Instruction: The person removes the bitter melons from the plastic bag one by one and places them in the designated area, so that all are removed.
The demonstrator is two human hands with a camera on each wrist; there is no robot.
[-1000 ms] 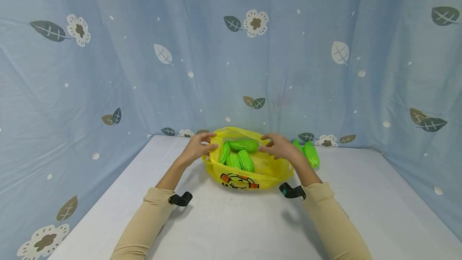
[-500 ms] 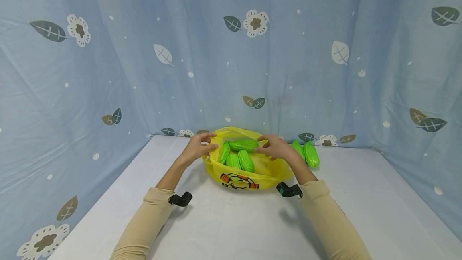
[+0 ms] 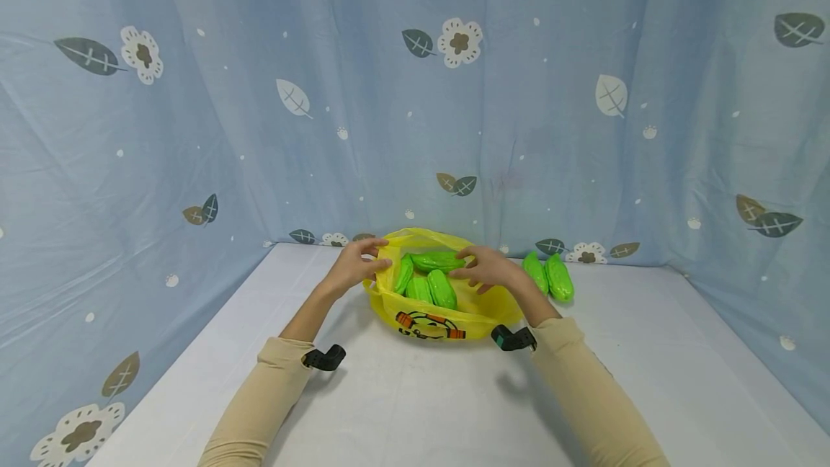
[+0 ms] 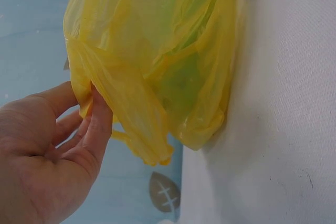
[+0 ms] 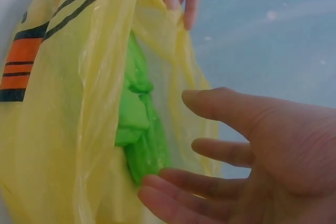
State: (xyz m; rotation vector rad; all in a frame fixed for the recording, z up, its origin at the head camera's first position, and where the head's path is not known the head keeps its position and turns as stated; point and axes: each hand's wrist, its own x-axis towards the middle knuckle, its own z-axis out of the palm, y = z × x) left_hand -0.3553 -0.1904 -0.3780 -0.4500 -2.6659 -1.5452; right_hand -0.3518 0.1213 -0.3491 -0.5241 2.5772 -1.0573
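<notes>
A yellow plastic bag [image 3: 480,319] with a black-and-orange print lies on the table, its mouth held wide. My left hand [image 3: 353,265] pinches the bag's left rim; in the left wrist view the thumb and fingers [image 4: 100,124] have the thin film between them. Inside are several shiny bright-green, gourd-like vegetables [image 3: 442,289], one lying crosswise at the back. My right hand [image 3: 491,267] hovers over the right part of the bag's mouth, fingers spread and loosely bent, holding nothing. In the right wrist view its fingertips are close to a green gourd [image 5: 149,145]; contact is unclear.
Two more green gourds [image 3: 559,278] lie side by side on the white table [image 3: 415,409], right of the bag. Behind hangs a blue curtain [image 3: 389,128] with leaf and flower prints, meeting the table's back edge.
My right hand has shifted a little to the left and slightly down over the bag, uncovering more of the two gourds on the right. The left hand and the bagged gourds stay put.
</notes>
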